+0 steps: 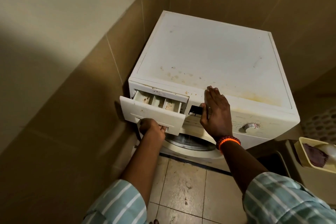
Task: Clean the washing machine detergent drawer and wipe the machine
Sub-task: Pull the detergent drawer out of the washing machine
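A white front-loading washing machine stands in a tiled corner, its top spotted with yellow and brown stains. The detergent drawer at its upper left is pulled partly out, showing three grimy compartments. My left hand grips the recessed handle on the drawer's front from below. Fingers straight, my right hand lies flat against the machine's front edge and control panel, just right of the drawer. An orange bead bracelet circles the right wrist.
A round dial sits on the panel to the right. The door's rim shows below the drawer. A cream basket with a purple cloth stands at right. Tiled walls close in left and behind; dirty floor tiles lie below.
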